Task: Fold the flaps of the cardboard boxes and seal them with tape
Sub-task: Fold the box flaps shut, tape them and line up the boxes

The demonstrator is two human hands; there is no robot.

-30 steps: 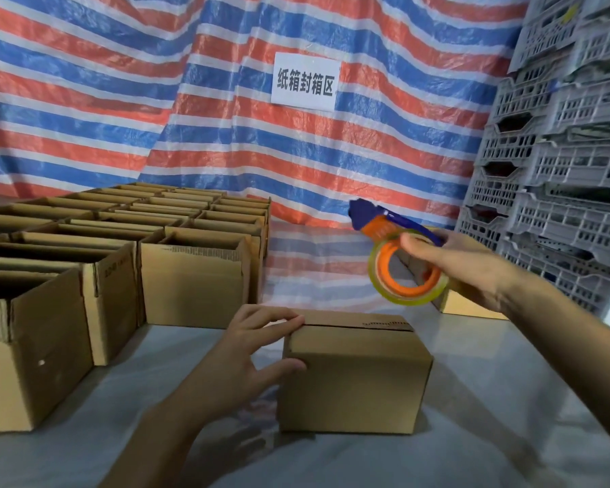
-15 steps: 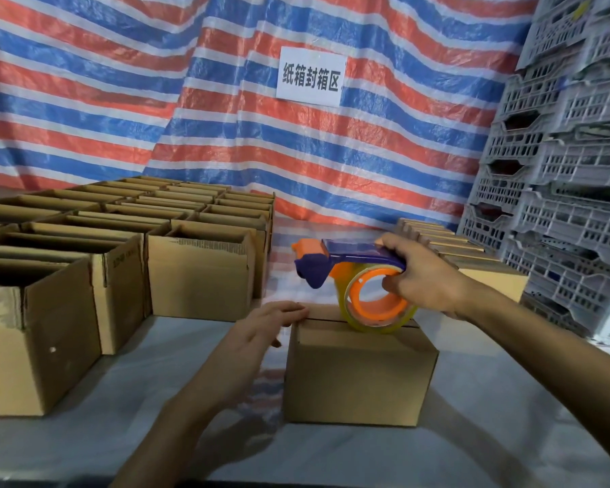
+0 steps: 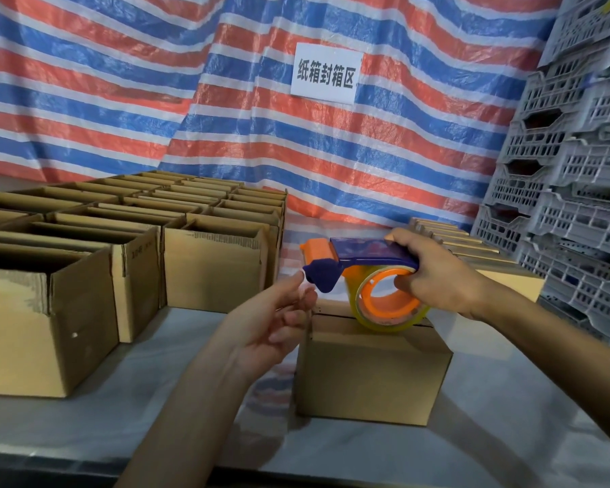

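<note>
Nearest: grey tabletop [image 3: 120, 410], under both forearms. Left hand [image 3: 272, 322]: open, fingers loosely extended, holding nothing; index fingertip just beside the blue front end of the tape dispenser [image 3: 363, 255], contact not discernible. Just right of and below the left hand: closed cardboard box [image 3: 370, 368], flaps folded flat, upright on the tabletop. Right hand [image 3: 434, 280]: above the far part of that box, fingers curled over the dispenser's blue handle, thumb at the orange core of the tape roll [image 3: 388, 320]; lower rim of the roll at the box's top face, touching or just above, not discernible. Left of the left hand: open boxes [image 3: 212, 265] in rows, flaps upright. Beyond the right hand: row of closed boxes [image 3: 472, 248]. Right of the right hand: stacked grey plastic crates [image 3: 578, 206]. Farthest: red, white and blue striped tarpaulin [image 3: 120, 82] bearing a white sign [image 3: 326, 73].
</note>
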